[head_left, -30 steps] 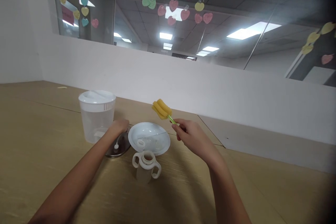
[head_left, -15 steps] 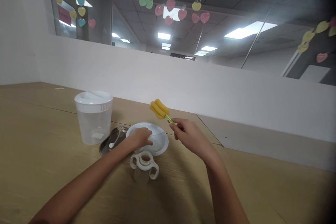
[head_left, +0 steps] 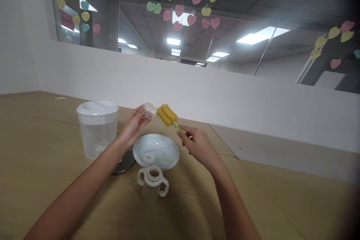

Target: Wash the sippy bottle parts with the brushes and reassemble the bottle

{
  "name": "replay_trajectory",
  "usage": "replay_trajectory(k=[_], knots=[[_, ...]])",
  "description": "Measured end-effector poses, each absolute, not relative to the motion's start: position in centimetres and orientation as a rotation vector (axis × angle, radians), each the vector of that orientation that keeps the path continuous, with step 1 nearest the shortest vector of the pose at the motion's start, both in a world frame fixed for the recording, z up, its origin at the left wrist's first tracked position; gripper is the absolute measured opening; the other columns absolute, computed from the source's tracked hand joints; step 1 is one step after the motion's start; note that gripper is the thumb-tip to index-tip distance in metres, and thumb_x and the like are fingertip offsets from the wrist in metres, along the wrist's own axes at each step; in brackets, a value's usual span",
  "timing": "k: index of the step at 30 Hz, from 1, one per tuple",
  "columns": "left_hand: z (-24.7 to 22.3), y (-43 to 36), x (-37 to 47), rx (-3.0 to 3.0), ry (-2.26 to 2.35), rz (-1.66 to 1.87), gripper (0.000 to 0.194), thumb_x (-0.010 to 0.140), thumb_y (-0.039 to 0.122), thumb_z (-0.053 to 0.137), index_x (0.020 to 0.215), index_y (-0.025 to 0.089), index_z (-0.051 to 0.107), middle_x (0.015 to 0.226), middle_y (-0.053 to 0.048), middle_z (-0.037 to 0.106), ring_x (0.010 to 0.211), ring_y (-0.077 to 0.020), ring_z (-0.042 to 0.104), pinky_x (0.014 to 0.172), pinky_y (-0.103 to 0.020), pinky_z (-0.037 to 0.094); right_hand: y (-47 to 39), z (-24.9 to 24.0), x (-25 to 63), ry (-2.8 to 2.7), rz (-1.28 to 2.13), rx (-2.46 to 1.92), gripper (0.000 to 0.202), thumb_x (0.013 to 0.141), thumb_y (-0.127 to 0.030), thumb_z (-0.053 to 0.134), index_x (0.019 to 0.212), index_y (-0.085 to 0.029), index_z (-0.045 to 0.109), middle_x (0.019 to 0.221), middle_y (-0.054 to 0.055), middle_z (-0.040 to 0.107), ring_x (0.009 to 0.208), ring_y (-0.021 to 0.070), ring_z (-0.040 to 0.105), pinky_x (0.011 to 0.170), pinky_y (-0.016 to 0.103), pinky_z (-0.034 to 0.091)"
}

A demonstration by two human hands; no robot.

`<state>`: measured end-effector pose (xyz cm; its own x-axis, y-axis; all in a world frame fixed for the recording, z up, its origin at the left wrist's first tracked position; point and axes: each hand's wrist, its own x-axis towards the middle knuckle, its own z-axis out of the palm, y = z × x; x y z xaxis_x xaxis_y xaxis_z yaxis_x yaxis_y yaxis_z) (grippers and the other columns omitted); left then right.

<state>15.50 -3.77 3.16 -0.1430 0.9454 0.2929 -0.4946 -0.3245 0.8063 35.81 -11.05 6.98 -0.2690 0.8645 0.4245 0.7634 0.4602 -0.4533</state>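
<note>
Fingers of the left hand are partly closed around a small clear container, raised above the tabletop. Fingers of the right hand pinch the green handle of a yellow sponge brush, which is just beside the container; I cannot tell whether these 2 are touching. In my judgement, the step in hand is bringing them together, and the next move calls for careful aligning.
</note>
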Motion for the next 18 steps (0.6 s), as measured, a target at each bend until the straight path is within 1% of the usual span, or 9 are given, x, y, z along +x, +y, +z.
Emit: replay_trajectory(k=[3,6,7,9,12,14,16,18], knots=[[3.8,-4.7,16.2,0.754,0.514,1.596,0.015,0.083,0.019,0.054,0.097,0.016,0.056,0.090,-0.005,0.064,0.085,-0.0104,0.063,0.086,-0.024,0.050,-11.2,6.9,35.5,-2.119,0.192,-1.333,0.036,0.086,-0.032,0.038,0.105,-0.019,0.065,0.059,0.000,0.055,0.048,0.0111,0.044,0.050,0.022,0.032],[4.2,-5.6,16.9,0.683,0.495,1.557,0.008,0.082,0.017,0.055,0.090,0.015,0.055,0.089,-0.006,0.063,0.085,-0.0112,0.063,0.085,-0.023,0.051,-11.1,6.8,35.2,-2.165,0.131,-1.347,0.032,0.085,-0.029,0.039,0.098,-0.019,0.067,0.059,0.000,0.056,0.050,0.0115,0.043,0.050,0.022,0.030],[4.2,-5.8,17.1,0.691,0.502,1.567,0.009,0.082,0.017,0.055,0.091,0.015,0.054,0.090,-0.006,0.063,0.085,-0.0111,0.062,0.086,-0.023,0.051,-11.0,6.7,35.1,-2.182,0.104,-1.352,0.031,0.085,-0.028,0.040,0.095,-0.019,0.067,0.060,0.000,0.056,0.051,0.0117,0.043,0.050,0.022,0.029],[4.0,-6.1,17.5,0.783,0.518,1.610,0.016,0.081,0.018,0.057,0.097,0.015,0.054,0.094,-0.005,0.063,0.087,-0.0107,0.062,0.086,-0.024,0.050,-10.7,6.4,34.8,-2.216,0.048,-1.345,0.029,0.085,-0.026,0.040,0.093,-0.019,0.067,0.062,0.001,0.058,0.052,0.0117,0.043,0.051,0.022,0.027],[3.3,-6.2,17.8,0.992,0.571,1.635,0.031,0.078,0.022,0.061,0.108,0.018,0.051,0.096,-0.003,0.063,0.090,-0.0129,0.061,0.085,-0.027,0.049,-10.2,5.9,34.3,-2.246,-0.027,-1.315,0.028,0.087,-0.024,0.040,0.098,-0.020,0.065,0.064,0.001,0.059,0.053,0.0111,0.044,0.051,0.022,0.027],[3.0,-6.1,17.7,1.066,0.631,1.617,0.033,0.076,0.030,0.062,0.105,0.018,0.050,0.095,-0.004,0.063,0.089,-0.0155,0.062,0.082,-0.031,0.049,-10.1,5.7,34.2,-2.254,-0.019,-1.278,0.027,0.088,-0.025,0.040,0.095,-0.018,0.065,0.063,0.001,0.059,0.053,0.0107,0.045,0.053,0.022,0.028],[2.9,-6.0,17.3,1.122,0.686,1.602,0.036,0.073,0.036,0.065,0.099,0.017,0.049,0.093,-0.005,0.064,0.087,-0.0174,0.062,0.082,-0.034,0.048,-10.0,5.5,34.3,-2.252,0.166,-1.215,0.028,0.089,-0.029,0.039,0.087,-0.016,0.064,0.062,0.001,0.059,0.051,0.0097,0.046,0.052,0.021,0.031],[3.2,-6.1,16.5,1.224,0.726,1.577,0.040,0.070,0.039,0.068,0.096,0.016,0.048,0.088,-0.005,0.065,0.086,-0.0182,0.062,0.084,-0.036,0.045,-9.8,5.5,34.5,-2.206,0.563,-1.136,0.032,0.089,-0.036,0.038,0.086,-0.015,0.061,0.061,0.000,0.058,0.043,0.0078,0.045,0.046,0.020,0.032]])
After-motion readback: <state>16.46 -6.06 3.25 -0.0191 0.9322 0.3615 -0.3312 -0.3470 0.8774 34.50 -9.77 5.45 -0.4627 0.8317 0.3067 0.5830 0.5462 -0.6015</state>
